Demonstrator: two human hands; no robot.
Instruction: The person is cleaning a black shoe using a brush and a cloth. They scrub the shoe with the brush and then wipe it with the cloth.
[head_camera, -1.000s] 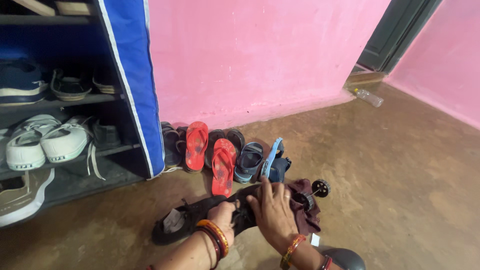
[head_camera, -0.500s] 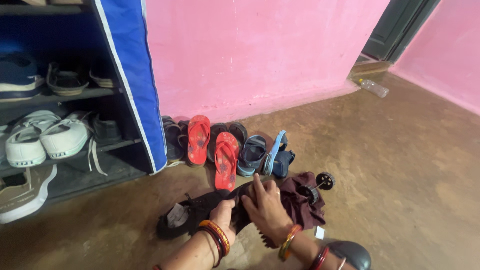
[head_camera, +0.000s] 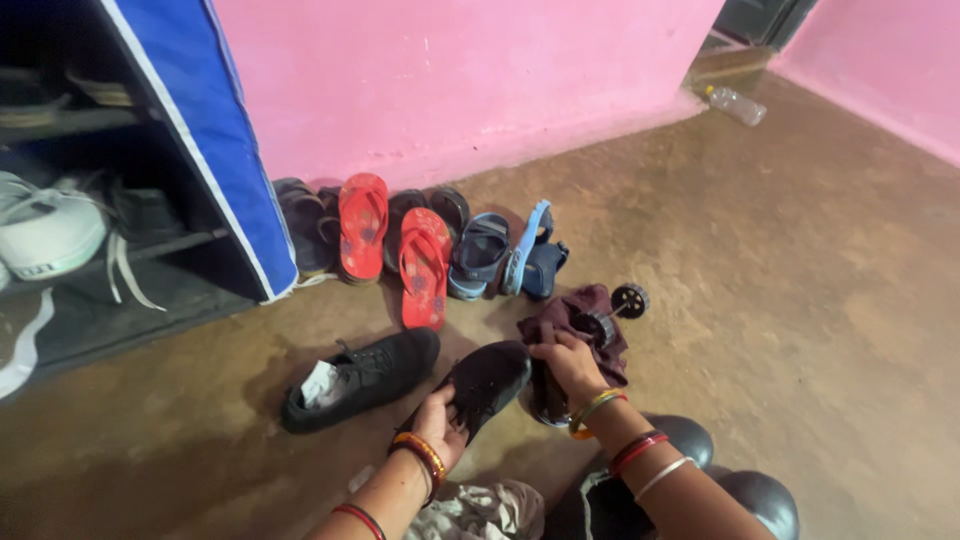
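1. The left hand (head_camera: 440, 420) is closed around the heel of a black shoe (head_camera: 487, 382), which tilts up off the floor (head_camera: 800, 300) just beyond the fingers.
2. The right hand (head_camera: 567, 362) is curled around a dark object (head_camera: 548, 395) (too dim to identify), right beside that shoe's toe.
3. A maroon cloth (head_camera: 575, 318) lies just past the right hand, with a small black wheel (head_camera: 630, 300) on it.
4. A second black shoe (head_camera: 358, 378) lies flat on the floor, to the left of the left hand.
5. Red flip-flops (head_camera: 425, 265) and blue sandals (head_camera: 485, 252) line the pink wall (head_camera: 450, 80), farther out.
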